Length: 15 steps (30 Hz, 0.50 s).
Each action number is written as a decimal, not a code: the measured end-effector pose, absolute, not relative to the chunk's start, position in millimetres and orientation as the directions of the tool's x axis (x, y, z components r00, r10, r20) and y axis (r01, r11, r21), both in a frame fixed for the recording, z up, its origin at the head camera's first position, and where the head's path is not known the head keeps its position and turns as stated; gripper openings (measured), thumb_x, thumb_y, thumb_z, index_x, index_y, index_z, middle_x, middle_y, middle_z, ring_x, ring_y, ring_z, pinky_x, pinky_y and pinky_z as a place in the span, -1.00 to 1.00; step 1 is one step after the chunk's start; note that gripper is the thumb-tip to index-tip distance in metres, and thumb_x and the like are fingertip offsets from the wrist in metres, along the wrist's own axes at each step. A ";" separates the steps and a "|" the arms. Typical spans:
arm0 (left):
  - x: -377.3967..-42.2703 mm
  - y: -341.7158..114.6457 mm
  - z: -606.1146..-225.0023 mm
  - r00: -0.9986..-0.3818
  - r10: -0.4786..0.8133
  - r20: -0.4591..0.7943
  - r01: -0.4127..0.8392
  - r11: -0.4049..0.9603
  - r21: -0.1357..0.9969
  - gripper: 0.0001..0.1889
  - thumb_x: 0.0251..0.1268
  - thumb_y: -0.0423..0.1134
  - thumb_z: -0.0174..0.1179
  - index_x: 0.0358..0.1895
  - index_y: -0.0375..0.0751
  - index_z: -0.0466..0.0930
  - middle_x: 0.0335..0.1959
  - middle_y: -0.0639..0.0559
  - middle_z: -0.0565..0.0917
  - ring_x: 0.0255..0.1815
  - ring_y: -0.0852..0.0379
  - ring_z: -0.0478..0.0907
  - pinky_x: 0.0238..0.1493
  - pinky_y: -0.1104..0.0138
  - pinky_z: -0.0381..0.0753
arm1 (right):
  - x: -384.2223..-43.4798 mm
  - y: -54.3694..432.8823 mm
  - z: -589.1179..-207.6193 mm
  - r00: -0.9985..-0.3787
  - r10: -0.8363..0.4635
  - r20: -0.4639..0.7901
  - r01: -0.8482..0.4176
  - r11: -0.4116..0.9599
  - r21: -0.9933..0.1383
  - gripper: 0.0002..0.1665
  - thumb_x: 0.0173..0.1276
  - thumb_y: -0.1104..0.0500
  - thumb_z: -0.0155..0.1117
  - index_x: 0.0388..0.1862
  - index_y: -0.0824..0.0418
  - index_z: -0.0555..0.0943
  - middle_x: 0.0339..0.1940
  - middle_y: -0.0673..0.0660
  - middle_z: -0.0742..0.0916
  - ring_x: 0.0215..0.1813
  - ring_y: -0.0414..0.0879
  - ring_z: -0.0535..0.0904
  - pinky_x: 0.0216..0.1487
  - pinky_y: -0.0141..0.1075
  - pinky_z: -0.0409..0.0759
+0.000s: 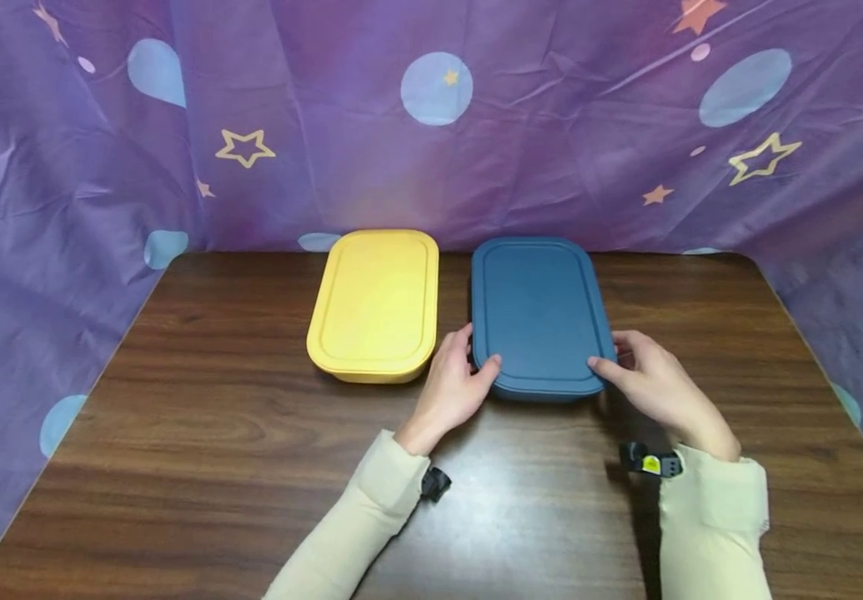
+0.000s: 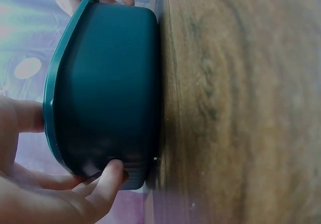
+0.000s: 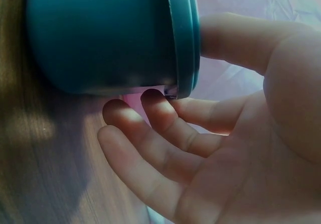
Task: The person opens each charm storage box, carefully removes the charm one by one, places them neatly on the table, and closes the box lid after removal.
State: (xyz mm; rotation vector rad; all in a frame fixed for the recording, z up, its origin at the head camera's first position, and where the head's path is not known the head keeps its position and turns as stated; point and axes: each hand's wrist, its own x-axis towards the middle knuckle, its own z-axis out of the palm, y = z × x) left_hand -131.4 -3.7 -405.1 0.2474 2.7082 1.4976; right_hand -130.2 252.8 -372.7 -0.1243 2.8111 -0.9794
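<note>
A blue lidded food container (image 1: 540, 312) stands on the table towards the back, its lid on. My left hand (image 1: 452, 383) grips its near left corner, the thumb on the lid's edge and the fingers along the side wall. At the near right corner, my right hand (image 1: 656, 379) holds it with the thumb on top of the lid and fingers beneath the rim. The left wrist view shows the container's near wall (image 2: 105, 83) low against the tabletop. In the right wrist view the lower fingers (image 3: 145, 148) curl beside the wall.
Left of the blue container, a yellow lidded food container (image 1: 377, 300) stands a small gap away, close to my left hand. The brown wooden table (image 1: 213, 450) ends at a purple cloth backdrop (image 1: 356, 150) with stars and dots.
</note>
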 end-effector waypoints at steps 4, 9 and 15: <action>-130.2 -4.5 -407.0 -0.987 0.158 0.039 0.116 0.517 0.848 -0.31 0.35 -0.08 0.10 0.43 -0.39 0.17 0.16 -0.21 0.48 -0.10 0.00 0.56 -0.01 0.27 0.58 | -129.6 251.8 -374.0 -0.984 -0.127 -0.126 -0.021 0.780 -0.625 -0.26 0.43 -0.07 0.12 0.30 0.51 0.31 0.04 0.40 0.59 0.04 0.20 0.54 -0.04 -0.12 0.47; -129.9 -4.9 -407.0 -0.987 0.154 0.036 0.113 0.526 0.843 -0.30 0.35 -0.08 0.11 0.44 -0.39 0.16 0.15 -0.19 0.48 -0.15 0.06 0.53 -0.05 0.29 0.58 | -130.1 251.6 -375.3 -0.985 -0.119 -0.128 -0.008 0.763 -0.646 -0.26 0.43 -0.06 0.13 0.31 0.49 0.31 0.04 0.37 0.58 0.03 0.17 0.53 -0.07 -0.19 0.45; -130.9 -4.0 -404.0 -0.986 0.160 0.042 0.122 0.533 0.837 -0.30 0.36 -0.08 0.11 0.44 -0.40 0.14 0.17 -0.18 0.47 -0.18 0.08 0.51 -0.09 0.31 0.56 | -131.8 252.4 -374.2 -0.984 -0.118 -0.135 -0.006 0.773 -0.635 -0.24 0.44 -0.08 0.11 0.33 0.50 0.29 0.07 0.40 0.58 0.06 0.20 0.54 -0.04 -0.15 0.46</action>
